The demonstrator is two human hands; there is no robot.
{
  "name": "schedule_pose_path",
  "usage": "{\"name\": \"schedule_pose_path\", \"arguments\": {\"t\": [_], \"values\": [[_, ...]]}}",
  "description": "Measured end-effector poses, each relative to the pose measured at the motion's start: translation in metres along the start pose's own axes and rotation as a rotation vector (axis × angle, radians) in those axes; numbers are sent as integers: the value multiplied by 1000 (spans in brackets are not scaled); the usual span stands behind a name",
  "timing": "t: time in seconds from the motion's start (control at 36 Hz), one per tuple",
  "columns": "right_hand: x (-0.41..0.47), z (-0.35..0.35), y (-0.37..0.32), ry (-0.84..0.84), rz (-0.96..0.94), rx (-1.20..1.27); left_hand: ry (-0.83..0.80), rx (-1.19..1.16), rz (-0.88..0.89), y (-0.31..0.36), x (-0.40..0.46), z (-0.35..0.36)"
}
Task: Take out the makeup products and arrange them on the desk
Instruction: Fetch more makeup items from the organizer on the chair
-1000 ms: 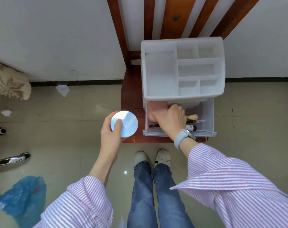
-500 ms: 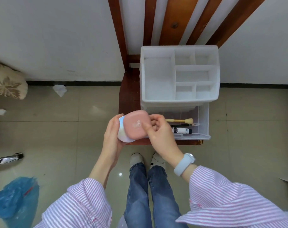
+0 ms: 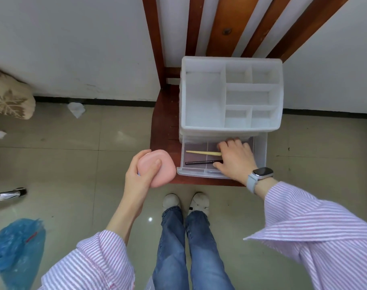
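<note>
A white organiser (image 3: 232,59) with empty top compartments stands on a red-brown wooden chair (image 3: 163,130). Its clear bottom drawer (image 3: 199,171) is pulled out. In the drawer lie a pale wooden brush handle (image 3: 203,152) and a black pencil (image 3: 201,162). My right hand (image 3: 235,158) lies palm down in the drawer's right half, covering the right ends of both; what its fingers hold is hidden. Left of the drawer, my left hand (image 3: 138,178) grips a pink compact (image 3: 163,170), thumb on its lid. Anything under the compact is hidden.
The chair stands against a white wall on a tiled floor. A blue plastic bag (image 3: 15,243) lies at the lower left, a chrome bar (image 3: 6,193) at the left edge, paper scraps (image 3: 76,108) and a patterned cushion (image 3: 9,97) by the wall. My feet (image 3: 184,201) stand before the chair.
My right hand lifted the pink compact from the drawer and passed it to my left hand, over the silver round compact held there. My right hand then went back into the drawer.
</note>
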State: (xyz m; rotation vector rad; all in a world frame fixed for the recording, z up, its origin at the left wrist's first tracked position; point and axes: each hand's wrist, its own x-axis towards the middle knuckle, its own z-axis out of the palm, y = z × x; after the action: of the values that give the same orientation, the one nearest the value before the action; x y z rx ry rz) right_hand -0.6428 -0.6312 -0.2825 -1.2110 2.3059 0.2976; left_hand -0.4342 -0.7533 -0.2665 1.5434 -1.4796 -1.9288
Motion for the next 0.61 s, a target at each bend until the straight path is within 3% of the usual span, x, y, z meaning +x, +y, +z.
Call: {"name": "schedule_pose_path", "arguments": {"t": [0.22,0.61], "values": [[19,-4,-25,-18,-190,-157,36,5,7,0,0,3],[20,-4,-28,-33,-221,-239,21,52,-4,6,-5,7]]}}
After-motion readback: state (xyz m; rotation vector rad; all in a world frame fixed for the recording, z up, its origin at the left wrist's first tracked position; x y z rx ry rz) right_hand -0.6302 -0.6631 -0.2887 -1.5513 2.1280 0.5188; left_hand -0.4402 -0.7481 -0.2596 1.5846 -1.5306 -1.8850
